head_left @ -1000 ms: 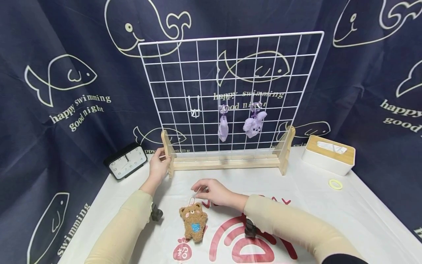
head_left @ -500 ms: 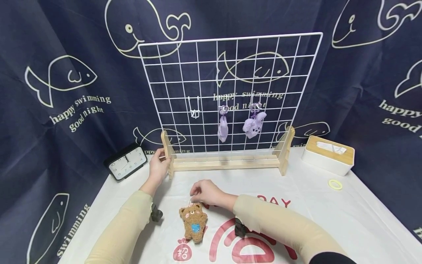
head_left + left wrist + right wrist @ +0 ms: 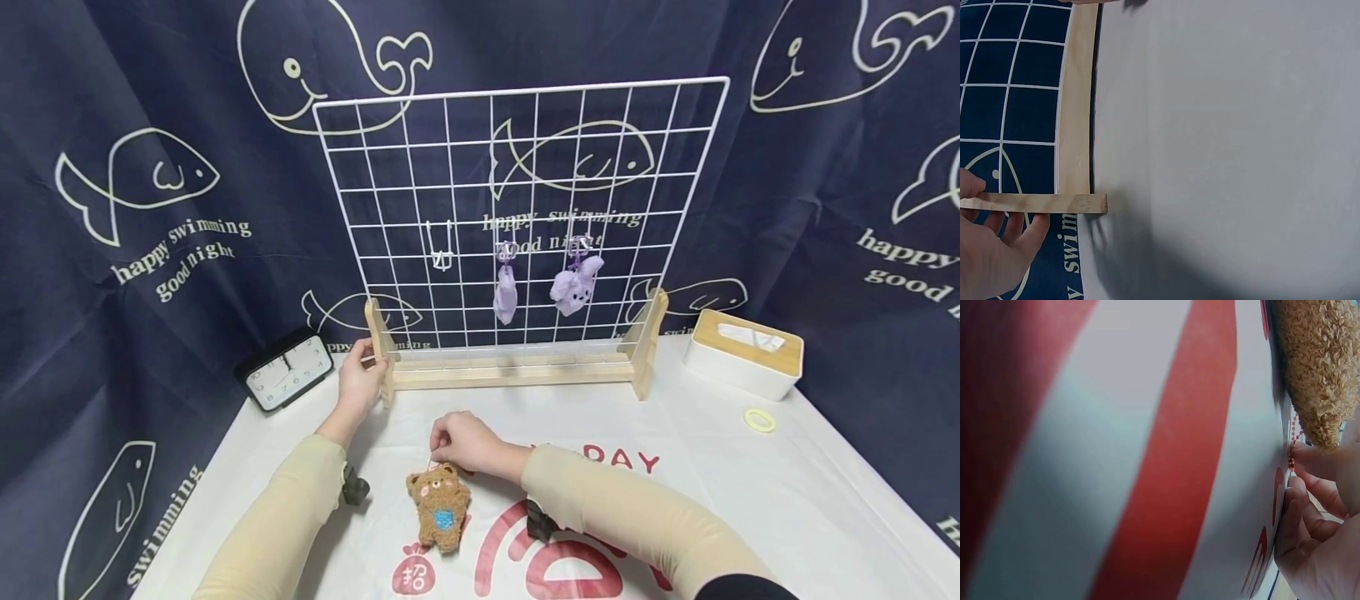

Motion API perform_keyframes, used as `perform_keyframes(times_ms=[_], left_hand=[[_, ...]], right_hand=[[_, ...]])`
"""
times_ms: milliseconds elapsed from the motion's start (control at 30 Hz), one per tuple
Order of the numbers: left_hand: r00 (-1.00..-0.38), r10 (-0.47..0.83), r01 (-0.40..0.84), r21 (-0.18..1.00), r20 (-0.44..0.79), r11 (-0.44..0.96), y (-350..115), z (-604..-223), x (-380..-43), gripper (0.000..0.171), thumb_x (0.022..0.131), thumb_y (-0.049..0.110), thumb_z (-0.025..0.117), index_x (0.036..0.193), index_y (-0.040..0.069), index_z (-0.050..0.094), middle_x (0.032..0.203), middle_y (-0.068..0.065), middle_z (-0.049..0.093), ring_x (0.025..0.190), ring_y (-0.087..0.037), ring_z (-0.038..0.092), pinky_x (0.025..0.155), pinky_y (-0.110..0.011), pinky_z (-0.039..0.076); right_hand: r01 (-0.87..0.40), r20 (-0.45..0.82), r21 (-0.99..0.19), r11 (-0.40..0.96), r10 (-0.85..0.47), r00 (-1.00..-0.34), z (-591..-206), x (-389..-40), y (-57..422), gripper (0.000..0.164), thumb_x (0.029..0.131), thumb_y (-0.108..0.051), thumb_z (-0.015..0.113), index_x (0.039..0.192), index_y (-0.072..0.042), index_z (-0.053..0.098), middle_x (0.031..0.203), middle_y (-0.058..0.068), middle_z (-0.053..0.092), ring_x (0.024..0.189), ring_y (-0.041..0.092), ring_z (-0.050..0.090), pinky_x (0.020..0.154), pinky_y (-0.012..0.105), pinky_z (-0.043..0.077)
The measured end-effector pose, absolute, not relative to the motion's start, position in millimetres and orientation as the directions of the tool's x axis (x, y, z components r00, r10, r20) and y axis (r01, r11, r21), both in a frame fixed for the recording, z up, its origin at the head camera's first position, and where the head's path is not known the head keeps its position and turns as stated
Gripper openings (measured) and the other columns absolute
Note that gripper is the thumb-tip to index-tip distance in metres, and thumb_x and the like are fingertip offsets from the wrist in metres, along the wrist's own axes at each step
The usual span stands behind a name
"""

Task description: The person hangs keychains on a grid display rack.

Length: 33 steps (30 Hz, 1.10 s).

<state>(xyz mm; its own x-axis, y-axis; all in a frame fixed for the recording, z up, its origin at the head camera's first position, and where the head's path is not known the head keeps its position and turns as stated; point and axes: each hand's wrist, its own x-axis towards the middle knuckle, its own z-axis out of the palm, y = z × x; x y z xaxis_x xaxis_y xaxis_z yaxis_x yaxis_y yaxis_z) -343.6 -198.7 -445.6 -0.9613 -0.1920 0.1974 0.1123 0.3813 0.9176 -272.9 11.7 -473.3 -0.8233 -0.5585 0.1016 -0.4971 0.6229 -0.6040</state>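
Note:
A fuzzy brown bear plush pendant [image 3: 442, 512] with a blue patch lies face up on the white table cover. My right hand [image 3: 468, 442] is at its head, thumb and fingertips pinching its thin red bead chain [image 3: 1292, 461]. In the right wrist view the bear's plush body [image 3: 1319, 356] hangs into the upper right corner. At the left end of the white wire grid rack [image 3: 517, 179], my left hand [image 3: 360, 383] grips the wooden side foot [image 3: 1041, 203], thumb on one face and fingers on the other.
On the grid hang a bare white hook [image 3: 442, 260] and two purple plush pendants, one slim [image 3: 506, 296] and one rabbit-like [image 3: 576, 287]. A clock [image 3: 288, 368] stands at left. At right are a tissue box [image 3: 742, 354] and a yellow ring [image 3: 759, 420].
My right hand has moved slightly left and down to the bear's head, and its fingers have closed on the chain. The left hand has stayed on the rack's foot.

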Motion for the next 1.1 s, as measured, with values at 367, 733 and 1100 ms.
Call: perform_keyframes(times_ms=[367, 733, 1100], left_hand=[[-0.964, -0.195, 0.097, 0.919, 0.183, 0.382, -197.8, -445.2, -344.4, 0.044, 0.096, 0.000, 0.059, 0.139, 0.002, 0.051, 0.131, -0.024, 0.054, 0.127, -0.043, 0.054, 0.109, -0.050, 0.050], [-0.965, -0.192, 0.094, 0.920, 0.178, 0.379, -198.8, -446.2, -342.4, 0.043, 0.097, 0.001, 0.058, 0.140, 0.002, 0.050, 0.133, -0.024, 0.054, 0.128, -0.043, 0.053, 0.110, -0.051, 0.048], [-0.968, -0.192, 0.074, 0.913, 0.163, 0.400, -199.1, -445.5, -343.2, 0.043, 0.099, 0.003, 0.057, 0.141, 0.004, 0.049, 0.136, -0.023, 0.053, 0.131, -0.042, 0.051, 0.112, -0.051, 0.047]], right_hand=[[-0.563, 0.064, -0.439, 0.700, -0.601, -0.797, -466.6, -266.4, 10.0, 0.021, 0.090, -0.014, 0.075, 0.073, -0.016, 0.064, 0.068, -0.011, 0.054, 0.067, 0.005, 0.050, 0.066, 0.020, 0.051], [-0.565, 0.088, -0.448, 0.693, -0.595, -0.799, -464.0, -263.8, 11.5, 0.017, 0.093, -0.012, 0.069, 0.077, -0.016, 0.064, 0.070, -0.012, 0.055, 0.065, 0.005, 0.051, 0.065, 0.019, 0.050], [-0.555, 0.143, -0.617, 0.558, -0.615, -0.776, -460.9, -266.0, 11.2, 0.012, 0.087, -0.007, 0.078, 0.079, -0.014, 0.071, 0.071, -0.012, 0.066, 0.066, -0.002, 0.057, 0.071, 0.014, 0.053]])
